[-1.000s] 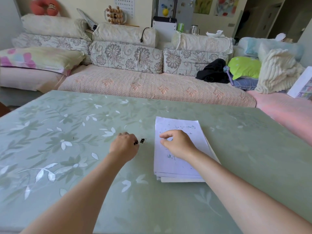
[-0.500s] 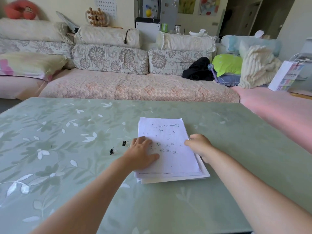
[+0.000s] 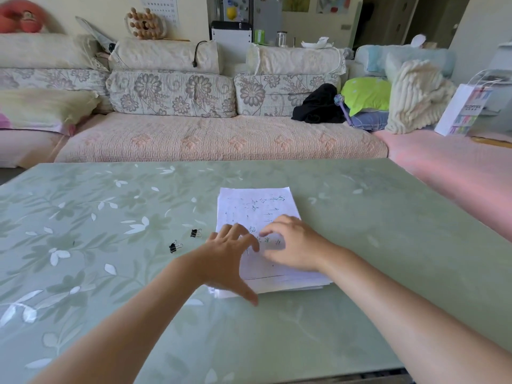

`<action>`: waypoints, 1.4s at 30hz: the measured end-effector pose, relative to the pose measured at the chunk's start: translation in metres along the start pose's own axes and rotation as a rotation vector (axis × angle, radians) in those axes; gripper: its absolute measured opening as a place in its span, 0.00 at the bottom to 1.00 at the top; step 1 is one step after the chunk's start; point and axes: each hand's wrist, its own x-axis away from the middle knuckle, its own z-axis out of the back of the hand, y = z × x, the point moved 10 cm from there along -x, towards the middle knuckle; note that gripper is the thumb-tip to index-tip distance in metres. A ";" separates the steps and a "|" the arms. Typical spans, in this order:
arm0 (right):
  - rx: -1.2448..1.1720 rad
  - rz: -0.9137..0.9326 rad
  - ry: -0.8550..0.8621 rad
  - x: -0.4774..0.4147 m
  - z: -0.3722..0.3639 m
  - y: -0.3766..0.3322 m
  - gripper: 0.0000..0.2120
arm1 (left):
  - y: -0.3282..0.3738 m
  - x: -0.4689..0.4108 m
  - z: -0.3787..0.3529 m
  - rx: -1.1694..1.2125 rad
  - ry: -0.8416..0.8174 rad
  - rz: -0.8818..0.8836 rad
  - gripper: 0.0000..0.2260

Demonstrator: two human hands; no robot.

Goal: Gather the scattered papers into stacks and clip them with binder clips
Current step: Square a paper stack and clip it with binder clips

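Note:
A stack of white handwritten papers [image 3: 256, 207] lies on the green floral table [image 3: 110, 245]. My left hand [image 3: 225, 263] is spread over the stack's near-left corner, fingers on the top sheet and thumb by the front edge. My right hand [image 3: 293, 246] rests on the middle of the top sheet with its fingers bent toward the left hand. Two small black binder clips lie loose on the table left of the stack: the nearer binder clip [image 3: 173, 247] and the farther binder clip [image 3: 195, 233]. Neither hand touches a clip.
A long sofa [image 3: 216, 139] with floral cushions runs behind the table's far edge. A pink-covered seat [image 3: 454, 167] flanks the table's right side, with pillows, dark clothing and a white paper bag [image 3: 461, 112] beyond it.
My left hand left the binder clips and came onto the stack's left corner. My right hand shifted from the stack's right edge to the middle of the top sheet. The view tilted up.

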 end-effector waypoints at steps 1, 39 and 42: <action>0.031 0.036 -0.055 0.004 -0.009 -0.008 0.23 | 0.001 0.004 -0.004 -0.022 -0.022 -0.019 0.43; 0.317 0.224 0.309 0.019 0.004 -0.029 0.22 | -0.079 0.034 0.015 1.499 0.433 0.600 0.32; 0.349 0.283 0.341 0.022 -0.002 -0.033 0.24 | -0.071 0.028 -0.018 1.866 0.239 0.804 0.31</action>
